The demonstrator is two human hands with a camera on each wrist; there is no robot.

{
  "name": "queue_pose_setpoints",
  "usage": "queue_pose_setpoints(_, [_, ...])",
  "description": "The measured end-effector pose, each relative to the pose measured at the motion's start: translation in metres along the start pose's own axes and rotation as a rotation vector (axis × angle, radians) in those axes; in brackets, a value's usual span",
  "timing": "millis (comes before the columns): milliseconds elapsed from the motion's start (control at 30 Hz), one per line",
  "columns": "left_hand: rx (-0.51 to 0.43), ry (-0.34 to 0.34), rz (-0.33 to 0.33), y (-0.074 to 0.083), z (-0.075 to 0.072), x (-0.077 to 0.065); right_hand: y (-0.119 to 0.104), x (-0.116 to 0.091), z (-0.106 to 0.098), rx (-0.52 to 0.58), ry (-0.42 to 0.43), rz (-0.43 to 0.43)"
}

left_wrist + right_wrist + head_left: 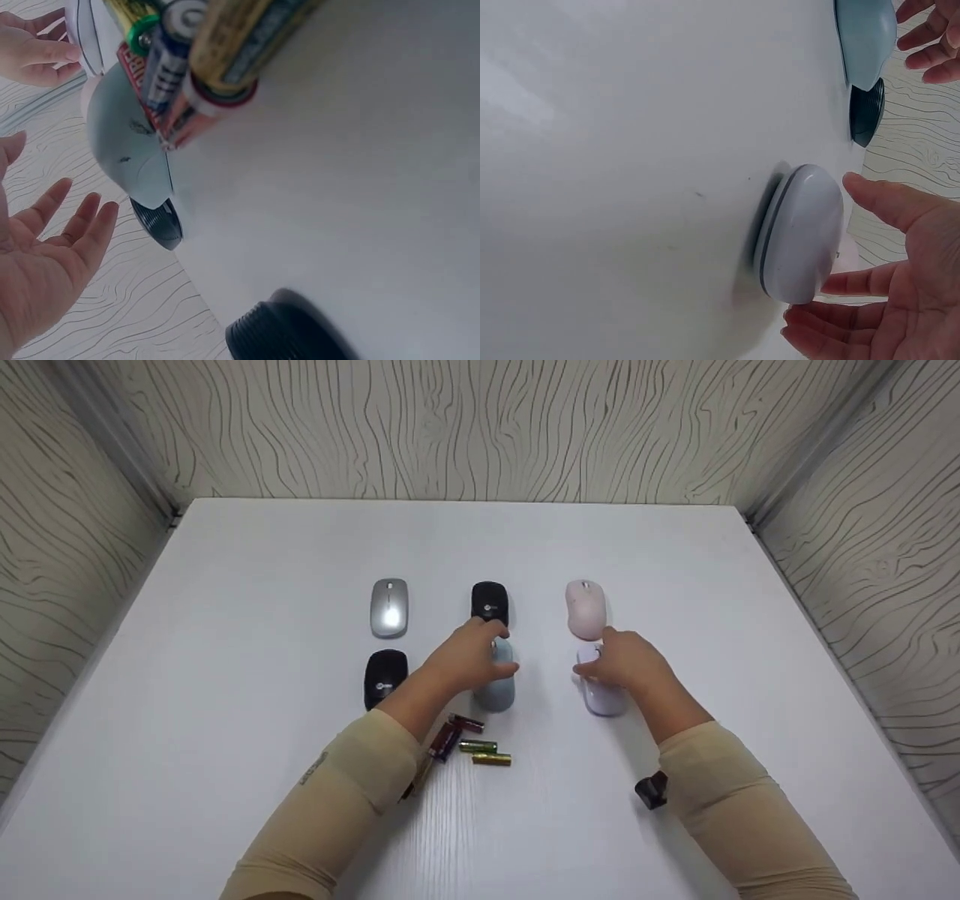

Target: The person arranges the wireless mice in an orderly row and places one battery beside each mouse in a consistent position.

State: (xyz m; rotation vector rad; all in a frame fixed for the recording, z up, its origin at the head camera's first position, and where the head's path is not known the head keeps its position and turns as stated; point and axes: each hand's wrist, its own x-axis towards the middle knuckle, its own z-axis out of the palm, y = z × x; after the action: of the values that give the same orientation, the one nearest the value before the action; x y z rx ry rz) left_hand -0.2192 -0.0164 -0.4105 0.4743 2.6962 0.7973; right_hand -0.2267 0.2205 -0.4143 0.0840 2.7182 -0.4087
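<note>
My left hand (pixel 471 656) is over a light blue computer mouse (pixel 495 690), its fingers spread; in the left wrist view that hand (pixel 52 262) shows a gap between fingertips and the blue mouse (pixel 131 142). At the white mouse (pixel 602 697), my right hand (pixel 622 660) has its thumb to one side and its fingers to the other. The right wrist view shows this hand (pixel 900 277) with loosely extended fingers right at the end of the white mouse (pixel 802 236), the thumb standing off it. Both mice lie on the white table.
Behind them lie a silver mouse (pixel 389 607), a black mouse (pixel 490 598) and a pink mouse (pixel 586 609). Another black mouse (pixel 385 675) sits left, partly behind my left forearm. Several batteries (pixel 480 746) lie nearer me. Patterned wall panels (pixel 465 427) enclose the table (pixel 285 547).
</note>
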Motion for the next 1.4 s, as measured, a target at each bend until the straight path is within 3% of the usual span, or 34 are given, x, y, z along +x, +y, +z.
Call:
queue_pose_setpoints(433, [-0.016,0.025,-0.01,-0.012,-0.018,-0.015,-0.024,-0.014,-0.016,-0.001,0.041,-0.099])
queue_pose_setpoints(567, [-0.013,0.033,-0.026,-0.015,-0.019,-0.018,-0.034,-0.017,-0.016,-0.002,0.049,-0.103])
queue_pose_setpoints(867, [-0.009,0.022,-0.032,-0.021,-0.018,-0.029,-0.053,-0.024,-0.008,-0.011,0.09,-0.233])
queue_pose_setpoints(1400, [-0.024,0.066,-0.051,-0.038,-0.025,-0.058,-0.09,-0.044,0.01,-0.036,-0.006,-0.461])
